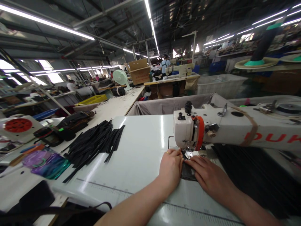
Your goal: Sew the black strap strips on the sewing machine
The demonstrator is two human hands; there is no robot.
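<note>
Black cloth [188,174] lies between our left hand [171,166] and right hand [207,171], partly under both. Left fingers bent at its edge, can't tell if they pinch; right fingers stretched out over it. Sewing machine [188,133] just beyond. We've black strips [94,141] piled well left on the table [138,144].

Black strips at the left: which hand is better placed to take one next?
Probably the left hand: it is nearer the black strips. The right hand is farther, across the dark piece.
</note>
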